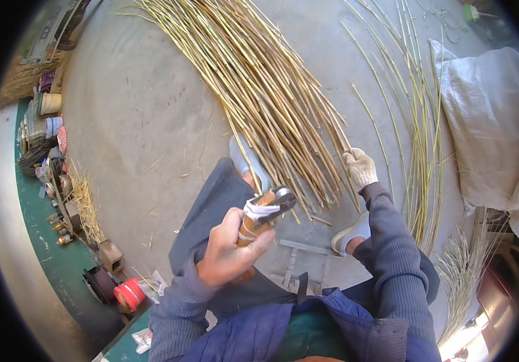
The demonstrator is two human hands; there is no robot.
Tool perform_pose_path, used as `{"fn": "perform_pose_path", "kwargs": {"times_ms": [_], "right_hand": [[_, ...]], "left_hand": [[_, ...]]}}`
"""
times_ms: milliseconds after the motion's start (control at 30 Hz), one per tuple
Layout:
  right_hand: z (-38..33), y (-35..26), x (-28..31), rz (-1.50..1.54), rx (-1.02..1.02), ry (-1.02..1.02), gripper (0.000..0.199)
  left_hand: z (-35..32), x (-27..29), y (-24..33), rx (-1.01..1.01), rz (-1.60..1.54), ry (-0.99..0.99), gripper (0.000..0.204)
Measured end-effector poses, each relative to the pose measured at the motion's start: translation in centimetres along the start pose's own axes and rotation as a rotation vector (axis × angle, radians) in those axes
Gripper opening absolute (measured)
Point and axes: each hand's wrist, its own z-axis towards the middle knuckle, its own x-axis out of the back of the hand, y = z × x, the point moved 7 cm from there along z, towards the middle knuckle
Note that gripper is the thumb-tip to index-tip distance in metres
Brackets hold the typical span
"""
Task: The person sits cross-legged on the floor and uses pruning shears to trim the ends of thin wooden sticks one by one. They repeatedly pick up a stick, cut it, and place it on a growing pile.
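Bare, my left hand (230,246) is closed round a wooden-handled tool (265,209) with a dark, rounded metal head. White cord or cloth is wound about its neck; the exact kind of tool cannot be made out. My right hand (361,167), in a pale knitted glove, grips the near end of a brown cane stalk (340,137) at the right edge of a large pile of canes (259,90). These long, thin canes lie roughly side by side on the floor, running away from me. Their near ends reach my feet, and the tool hovers above some of them.
Thinner green-yellow stalks (419,145) lie to the right, beside a large white woven sack (492,120). Fine brushy stems (461,277) fan out at lower right. Along the left stands a green surface (45,253) with spools, a red roll (129,294) and clutter. A metal frame (292,259) lies between my legs.
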Motion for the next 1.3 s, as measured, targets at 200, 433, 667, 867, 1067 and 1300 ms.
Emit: {"fn": "perform_pose_path", "kwargs": {"times_ms": [200, 433, 667, 867, 1067, 1300], "right_hand": [[-7.6, -5.8, 0.6, -0.030, 0.140, 0.130, 0.028], [-14.6, -1.1, -3.5, -0.492, -0.028, -0.098, 0.033], [-12.2, 1.7, -5.3, -0.633, -0.184, -0.212, 0.034], [-11.2, 1.2, -4.8, -0.761, -0.097, -0.126, 0.033], [-4.0, 3.8, 0.8, -0.522, -0.001, 0.349, 0.032], [5.9, 5.6, 2.3, -0.661, 0.057, 0.433, 0.026]], "left_hand": [[-0.3, 0.4, 0.5, -0.198, 0.021, 0.070, 0.041], [0.1, 0.7, 0.9, -0.375, -0.021, 0.102, 0.037], [0.2, 0.7, 0.5, -0.388, 0.052, 0.105, 0.038], [-0.3, 0.4, 0.9, -0.352, 0.060, 0.075, 0.042], [-0.5, 0.2, 1.1, -0.201, 0.079, 0.035, 0.036], [-0.1, -0.6, 1.2, -0.125, 0.097, -0.066, 0.035]]}}
